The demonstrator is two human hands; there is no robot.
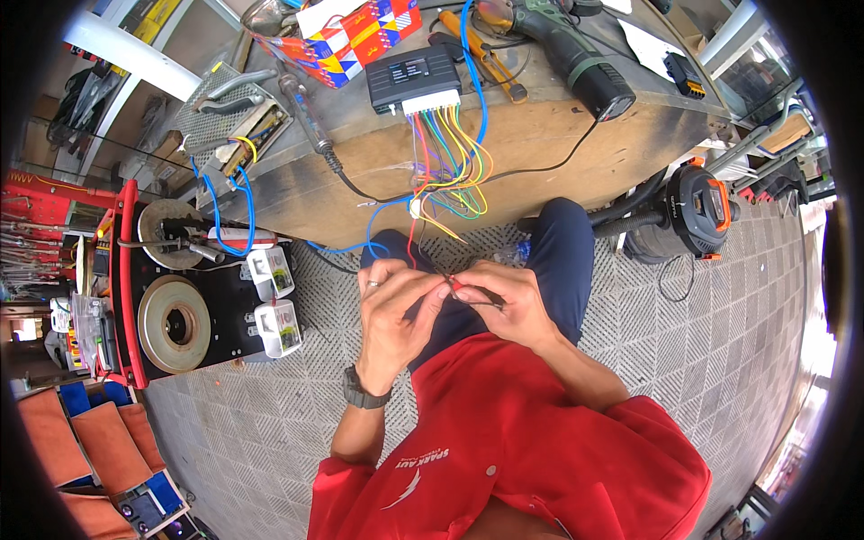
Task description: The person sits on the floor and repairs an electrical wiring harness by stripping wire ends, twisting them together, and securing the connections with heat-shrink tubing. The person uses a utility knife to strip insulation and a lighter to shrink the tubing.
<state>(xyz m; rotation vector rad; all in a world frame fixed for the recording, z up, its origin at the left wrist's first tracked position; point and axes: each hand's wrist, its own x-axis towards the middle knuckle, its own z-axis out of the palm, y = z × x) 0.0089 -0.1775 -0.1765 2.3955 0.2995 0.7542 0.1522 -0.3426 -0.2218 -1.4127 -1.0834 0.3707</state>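
Pinching in the head view, the fingers of the left hand and right hand meet on thin red and dark insulated wires, nearer the person than the rectangular black plastic box; two grips probably steady such limp strands. The box rests on the brown wooden bench, its white plastic connector facing the person, likely keeping the multicoloured wire bundle below it within reach.

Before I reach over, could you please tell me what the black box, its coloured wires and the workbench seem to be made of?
Black box: probably matte plastic, from its dull casing, though coated metal is possible.
Coloured wires: likely smooth plastic insulation, from the bright colours and loose bends.
Workbench: perhaps worn wood, from its tan, stained surface.
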